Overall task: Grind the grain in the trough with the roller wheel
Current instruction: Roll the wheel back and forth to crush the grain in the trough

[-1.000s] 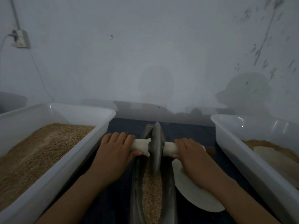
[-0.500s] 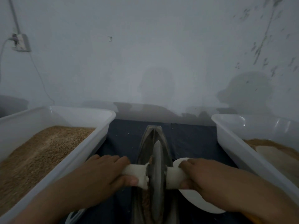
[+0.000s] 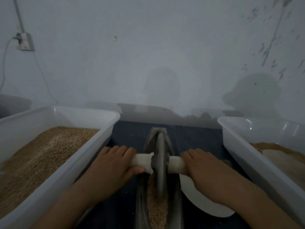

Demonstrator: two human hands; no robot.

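- A narrow grey trough runs down the middle of a dark blue bench, from the near edge toward the far edge at a pale wall.
- 2 white plastic tubs flank the trough. The left tub is heaped with tan grain. The right tub holds a brown mass with a pale, smooth shape lying on it.
- Strips of bare blue bench lie open between the trough and each tub, and beyond the trough's far tip.
- A flat white plate lies on the bench just right of the trough, partly under the right forearm.
- A grey roller wheel stands upright on edge in the trough, about midway along its visible length. A white axle handle crosses it from side to side.
- The left hand lies palm down on the left end of the handle, fingers curled over the top and thumb beneath, grasping it.
- The right hand grasps the right end the same way, knuckles up.
- Both forearms reach in from the near edge.
- Coarse, crumbly tan grain fills the trough's channel on the near side of the wheel.
- A wall socket with a trailing cable sits high on the left.
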